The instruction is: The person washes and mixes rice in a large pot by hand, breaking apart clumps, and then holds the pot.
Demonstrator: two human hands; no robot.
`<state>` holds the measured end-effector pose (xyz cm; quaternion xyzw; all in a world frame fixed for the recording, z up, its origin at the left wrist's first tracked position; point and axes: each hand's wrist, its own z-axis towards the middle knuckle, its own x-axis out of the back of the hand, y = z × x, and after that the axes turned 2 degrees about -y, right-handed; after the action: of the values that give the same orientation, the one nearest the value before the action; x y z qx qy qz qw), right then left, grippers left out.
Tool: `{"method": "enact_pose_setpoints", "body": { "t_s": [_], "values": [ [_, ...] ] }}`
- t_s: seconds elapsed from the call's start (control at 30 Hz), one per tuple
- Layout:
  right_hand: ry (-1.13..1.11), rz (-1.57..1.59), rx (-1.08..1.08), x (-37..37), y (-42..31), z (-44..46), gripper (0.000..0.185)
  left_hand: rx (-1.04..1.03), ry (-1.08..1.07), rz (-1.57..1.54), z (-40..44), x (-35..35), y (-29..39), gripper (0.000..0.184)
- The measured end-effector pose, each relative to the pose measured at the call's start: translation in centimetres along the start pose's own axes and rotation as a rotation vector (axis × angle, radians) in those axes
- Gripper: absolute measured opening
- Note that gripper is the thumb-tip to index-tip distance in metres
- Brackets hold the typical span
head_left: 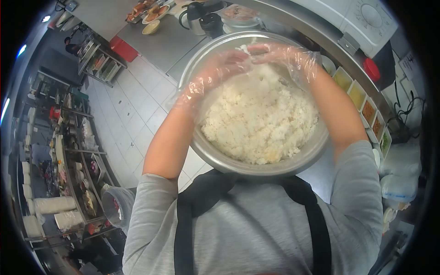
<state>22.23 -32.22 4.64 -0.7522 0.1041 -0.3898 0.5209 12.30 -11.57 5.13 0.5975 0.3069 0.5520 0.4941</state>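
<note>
A large metal bowl [208,153] in front of my body holds a heap of cooked white rice [263,119]. Clear plastic gloves cover both of my hands, which meet over the far side of the heap. My left hand [233,63] has its fingers stretched toward the right, close against the rice. From the other side, my right hand [273,53] reaches in with fingers extended to the left. White grains cling around the fingertips of both hands. Haze and glove plastic blur the fingers, and the palms are hidden.
A row of ingredient containers [356,95] lines the right side. Beyond the bowl stand a metal jug [195,19] and a yellow bowl [151,27] on the steel counter [158,50]. Loaded shelves [75,151] and a lined bin [117,206] are at left.
</note>
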Motion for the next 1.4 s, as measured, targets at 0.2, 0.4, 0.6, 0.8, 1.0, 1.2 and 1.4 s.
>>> {"method": "enact_pose_setpoints", "body": {
  "t_s": [0.2, 0.4, 0.6, 0.8, 1.0, 1.2, 1.4],
  "values": [
    [0.028, 0.151, -0.249, 1.3, 12.0, 8.0, 0.059, 0.0, 0.702, 0.11, 0.6, 2.2, -4.6, 0.031],
    [-0.25, 0.024, -0.477, -5.2, 5.9, 9.5, 0.081, -0.27, 0.912, 0.411, 0.5, 3.0, -5.4, 0.027],
    [-0.612, -0.531, -0.053, -7.0, -0.8, 5.7, 0.075, -0.244, 0.855, 0.424, -0.2, 2.7, -4.4, 0.028],
    [-0.335, -0.924, 0.38, -7.1, -2.4, -8.2, 0.07, -0.049, 0.175, 0.688, -1.0, 2.5, -6.2, 0.056],
    [-0.186, -1.036, -0.053, -5.8, 0.4, -13.8, 0.075, 0.331, -0.616, 0.959, -6.9, 1.2, -1.7, 0.117],
    [-0.146, -0.7, -0.135, -7.1, 2.0, -8.8, 0.1, 0.428, -0.475, 0.776, -6.6, -1.9, -2.5, 0.121],
    [-0.038, 0.25, 0.151, -8.1, 2.9, -0.7, 0.075, -0.417, 0.016, 0.757, 1.4, -3.8, -11.8, 0.069]
  ]
}}
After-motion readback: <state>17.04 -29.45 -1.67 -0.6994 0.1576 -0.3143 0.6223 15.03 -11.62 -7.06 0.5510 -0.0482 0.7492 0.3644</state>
